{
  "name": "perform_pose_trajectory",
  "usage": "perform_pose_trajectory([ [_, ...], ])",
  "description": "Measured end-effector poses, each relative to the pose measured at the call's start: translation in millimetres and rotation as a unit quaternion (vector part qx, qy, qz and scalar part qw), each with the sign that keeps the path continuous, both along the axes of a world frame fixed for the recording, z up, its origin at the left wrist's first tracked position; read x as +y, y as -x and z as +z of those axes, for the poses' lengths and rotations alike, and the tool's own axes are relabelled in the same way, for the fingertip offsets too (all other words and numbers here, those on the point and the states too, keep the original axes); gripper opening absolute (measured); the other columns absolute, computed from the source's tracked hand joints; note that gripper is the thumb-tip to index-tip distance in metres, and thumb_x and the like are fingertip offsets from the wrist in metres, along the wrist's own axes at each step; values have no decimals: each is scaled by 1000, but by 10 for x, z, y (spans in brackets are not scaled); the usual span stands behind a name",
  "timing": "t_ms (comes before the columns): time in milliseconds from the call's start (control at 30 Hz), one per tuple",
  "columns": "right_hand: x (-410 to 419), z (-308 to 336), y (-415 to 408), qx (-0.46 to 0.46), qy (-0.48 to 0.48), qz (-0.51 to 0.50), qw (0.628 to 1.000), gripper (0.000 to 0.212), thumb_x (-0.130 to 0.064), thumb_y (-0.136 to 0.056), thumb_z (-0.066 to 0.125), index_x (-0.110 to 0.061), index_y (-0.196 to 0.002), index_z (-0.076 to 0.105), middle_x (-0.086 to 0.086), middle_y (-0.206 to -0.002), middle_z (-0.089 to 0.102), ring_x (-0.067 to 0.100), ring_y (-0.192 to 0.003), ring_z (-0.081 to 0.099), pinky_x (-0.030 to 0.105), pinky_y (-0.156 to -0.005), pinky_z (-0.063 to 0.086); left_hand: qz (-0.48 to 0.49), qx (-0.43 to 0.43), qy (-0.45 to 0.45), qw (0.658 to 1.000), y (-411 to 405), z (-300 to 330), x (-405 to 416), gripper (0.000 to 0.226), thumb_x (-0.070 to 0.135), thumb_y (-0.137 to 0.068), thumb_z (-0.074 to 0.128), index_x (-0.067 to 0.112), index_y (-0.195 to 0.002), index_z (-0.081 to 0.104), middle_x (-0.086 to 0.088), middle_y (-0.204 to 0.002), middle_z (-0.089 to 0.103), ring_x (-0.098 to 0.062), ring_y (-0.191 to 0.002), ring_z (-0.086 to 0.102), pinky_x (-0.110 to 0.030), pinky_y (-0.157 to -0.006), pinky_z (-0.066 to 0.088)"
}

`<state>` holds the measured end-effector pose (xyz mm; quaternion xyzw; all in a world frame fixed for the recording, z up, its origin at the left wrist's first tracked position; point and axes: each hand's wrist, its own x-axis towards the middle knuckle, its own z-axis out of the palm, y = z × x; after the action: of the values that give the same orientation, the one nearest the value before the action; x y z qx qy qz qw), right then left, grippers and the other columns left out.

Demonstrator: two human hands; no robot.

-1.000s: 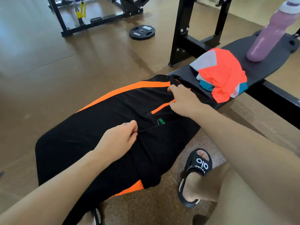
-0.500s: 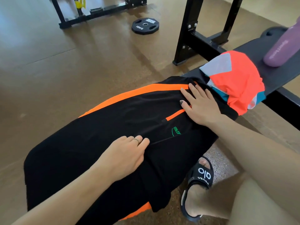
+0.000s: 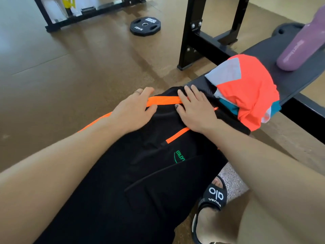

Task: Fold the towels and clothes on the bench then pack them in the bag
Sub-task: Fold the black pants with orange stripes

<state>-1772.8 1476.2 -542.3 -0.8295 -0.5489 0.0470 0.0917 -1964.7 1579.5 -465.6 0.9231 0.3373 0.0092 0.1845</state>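
1. Head view: a black garment (image 3: 140,182) with orange stripes and a small green logo is laid along the near part of the black bench (image 3: 290,81), and it hangs over both sides.
2. The left hand (image 3: 133,111) is placed flat on the far edge of the garment, across the long orange stripe; its fingers are straight and slightly spread, and nothing is pinched. A ring is seen on one finger.
3. The right hand (image 3: 195,110) is pressed flat on the garment just beside the left hand, with the fingers straight and close together, pointing away from the person.
4. An orange, grey and teal piece of clothing (image 3: 249,90) is bunched on the bench, just beyond the right hand, and it overlaps the end of the black garment.
5. A purple bottle (image 3: 299,44) is standing farther along the bench, apart from the clothes.
6. A black weight plate (image 3: 145,26) is lying on the brown floor (image 3: 70,67).
7. A black slide sandal (image 3: 209,206) is worn on a foot beside the bench.
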Motion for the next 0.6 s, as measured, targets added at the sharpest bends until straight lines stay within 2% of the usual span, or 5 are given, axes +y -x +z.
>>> perform_pose_trajectory([
  [167, -92, -75, -10, -14, -48, -21, 999, 66, -47, -104, 31, -12, -160, 22, 10, -167, 19, 24, -155, 10, 42, -126, 14, -23, 26, 81, 996, -839, -66, 285, 61, 24, -107, 42, 25, -162, 16, -6, -166, 24, -23, -151, 26, -33, -119, 24],
  [333, -147, -80, -54, -17, -43, -13, 999, 68, -48, -103, 30, -9, -159, 25, 11, -166, 21, 24, -155, 10, 42, -126, 14, -26, 42, 180, 982, -1238, -261, 527, 54, 11, -102, 43, 28, -153, 38, -4, -147, 51, -19, -124, 56, -27, -93, 44],
  [400, -138, -80, -58, -18, -43, -14, 999, 68, -48, -103, 29, -9, -159, 25, 10, -166, 21, 23, -155, 10, 41, -126, 13, -29, 68, 167, 983, -1284, -321, 590, 33, 16, -100, 49, 23, -131, 55, -2, -128, 62, -19, -114, 59, -30, -91, 47],
  [500, -138, -78, -48, -16, -43, -15, 999, 69, -49, -103, 27, -9, -159, 24, 10, -166, 20, 22, -156, 9, 41, -126, 12, -9, 68, 161, 985, -1269, -322, 670, 10, 24, -93, 59, 20, -101, 54, 0, -98, 63, -19, -88, 58, -32, -71, 48],
  [600, -153, -60, -39, -12, -41, -13, 999, 69, -49, -104, 26, -10, -159, 22, 9, -167, 18, 22, -156, 8, 40, -127, 11, -3, 50, 220, 974, -1234, -276, 700, 32, 18, -89, 62, 27, -118, 53, 2, -100, 63, -15, -90, 60, -32, -75, 51],
])
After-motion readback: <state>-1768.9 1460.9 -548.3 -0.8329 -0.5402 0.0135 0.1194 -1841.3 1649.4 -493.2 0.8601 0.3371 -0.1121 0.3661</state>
